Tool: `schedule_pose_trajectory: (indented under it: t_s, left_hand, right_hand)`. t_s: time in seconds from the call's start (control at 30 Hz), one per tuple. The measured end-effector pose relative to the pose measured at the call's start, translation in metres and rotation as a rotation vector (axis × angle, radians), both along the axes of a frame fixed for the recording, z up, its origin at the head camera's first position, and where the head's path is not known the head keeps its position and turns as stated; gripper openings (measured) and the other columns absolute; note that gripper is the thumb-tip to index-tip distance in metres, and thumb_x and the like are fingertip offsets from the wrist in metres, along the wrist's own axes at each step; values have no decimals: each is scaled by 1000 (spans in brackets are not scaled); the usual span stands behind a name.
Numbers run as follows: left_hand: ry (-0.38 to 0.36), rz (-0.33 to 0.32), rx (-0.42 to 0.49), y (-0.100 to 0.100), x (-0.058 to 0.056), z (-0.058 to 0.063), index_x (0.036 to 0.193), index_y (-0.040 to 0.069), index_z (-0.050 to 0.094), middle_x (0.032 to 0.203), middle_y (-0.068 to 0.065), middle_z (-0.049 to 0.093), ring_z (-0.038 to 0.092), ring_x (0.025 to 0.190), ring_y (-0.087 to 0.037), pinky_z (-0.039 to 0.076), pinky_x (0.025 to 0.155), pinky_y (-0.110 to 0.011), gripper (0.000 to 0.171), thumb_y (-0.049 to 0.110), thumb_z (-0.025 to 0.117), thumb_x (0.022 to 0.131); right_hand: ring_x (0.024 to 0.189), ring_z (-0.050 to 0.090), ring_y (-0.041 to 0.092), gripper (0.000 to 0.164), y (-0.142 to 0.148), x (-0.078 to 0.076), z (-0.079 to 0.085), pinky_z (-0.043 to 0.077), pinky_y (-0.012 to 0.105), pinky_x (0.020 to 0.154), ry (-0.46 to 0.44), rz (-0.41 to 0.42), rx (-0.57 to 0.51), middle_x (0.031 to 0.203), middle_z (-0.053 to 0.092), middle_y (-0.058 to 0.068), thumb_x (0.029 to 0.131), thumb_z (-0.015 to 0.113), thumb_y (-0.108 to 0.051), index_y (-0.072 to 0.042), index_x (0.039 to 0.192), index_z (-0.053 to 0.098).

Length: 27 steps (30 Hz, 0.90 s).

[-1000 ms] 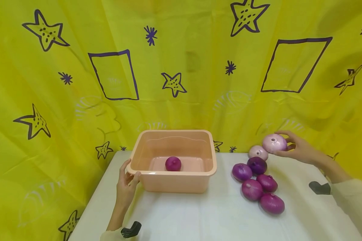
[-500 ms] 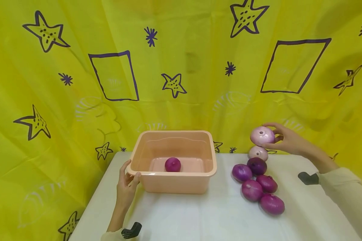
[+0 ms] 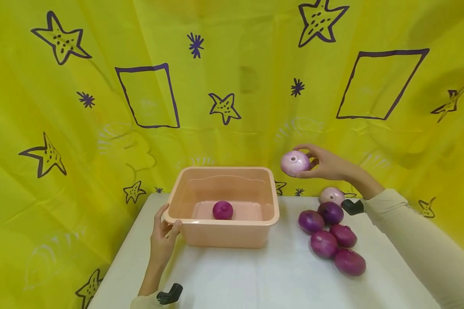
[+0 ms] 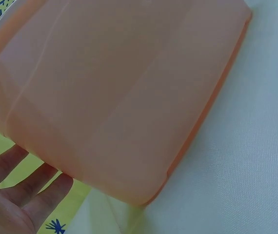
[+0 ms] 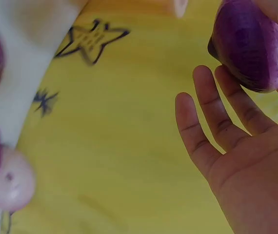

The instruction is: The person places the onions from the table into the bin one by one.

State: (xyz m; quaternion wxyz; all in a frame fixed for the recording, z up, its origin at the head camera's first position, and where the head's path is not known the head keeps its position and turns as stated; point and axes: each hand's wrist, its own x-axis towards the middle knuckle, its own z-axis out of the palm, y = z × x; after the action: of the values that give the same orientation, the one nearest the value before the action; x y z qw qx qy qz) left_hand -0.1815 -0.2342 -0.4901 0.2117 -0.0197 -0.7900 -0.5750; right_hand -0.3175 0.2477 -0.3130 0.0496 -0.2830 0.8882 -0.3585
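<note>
A peach plastic tub (image 3: 224, 235) stands on the white table with one magenta onion (image 3: 222, 210) inside it. My left hand (image 3: 162, 240) grips the tub's near left corner by the rim; in the left wrist view its fingers (image 4: 46, 185) lie along the tub's outer wall. Up in the air, right of the tub and above its rim, my right hand (image 3: 320, 163) holds a pale purple-and-white onion (image 3: 295, 163) between thumb and fingers. In the right wrist view that onion (image 5: 251, 46) shows its dark purple side, while the other fingers stand out straighter.
Several onions lie clustered on the table (image 3: 232, 279) right of the tub: a pale one (image 3: 331, 195) at the back, a dark purple one (image 3: 331, 213), and a magenta one (image 3: 349, 262) nearest me. A yellow patterned curtain (image 3: 247, 77) hangs behind the table.
My right hand has lifted the pale onion from the back of the cluster and carried it up and left, toward the tub. The left hand and the tub have stayed put.
</note>
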Motion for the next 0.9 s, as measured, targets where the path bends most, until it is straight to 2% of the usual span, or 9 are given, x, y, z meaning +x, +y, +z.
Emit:
schedule_pose_trajectory:
  t_s: [0.17, 0.4, 0.6, 0.73, 0.9]
  left_hand:
    - [-2, -3, 3, 0, 1, 0, 158, 22, 33, 155, -19, 48, 61, 123, -37, 52, 86, -15, 62, 15, 61, 103]
    - [19, -14, 3, 0, 1, 1, 158, 21, 33, 154, -20, 48, 61, 120, -39, 52, 86, -15, 62, 14, 61, 103]
    - [19, -9, 1, -2, 0, 1, 159, 21, 33, 155, -19, 48, 61, 120, -37, 51, 87, -15, 63, 14, 61, 103]
    - [19, -1, 11, -2, -1, 1, 158, 22, 34, 154, -18, 49, 62, 120, -36, 52, 87, -17, 62, 14, 62, 103]
    - [10, -8, 26, -1, -1, 0, 158, 22, 34, 156, -18, 47, 61, 119, -37, 53, 88, -19, 62, 15, 62, 103]
  right_hand:
    - [102, 64, 32, 75, -42, -11, 8, 56, 39, 88, -26, 66, -13, 129, 59, 16, 86, 85, -24, -15, 147, 44]
    - [101, 66, 33, 76, -104, -25, 7, 56, 42, 90, -42, 153, -36, 128, 60, 18, 84, 86, -22, -14, 147, 45]
    - [100, 65, 32, 74, -154, -30, -1, 56, 39, 90, -69, 249, -81, 125, 61, 16, 81, 89, -18, -14, 143, 48]
    - [99, 66, 30, 71, -182, -30, -10, 56, 38, 90, -124, 294, -98, 124, 60, 14, 82, 88, -18, -16, 141, 49]
    - [99, 66, 30, 70, -206, -28, -23, 55, 36, 90, -174, 319, -60, 123, 62, 13, 82, 87, -21, -19, 141, 48]
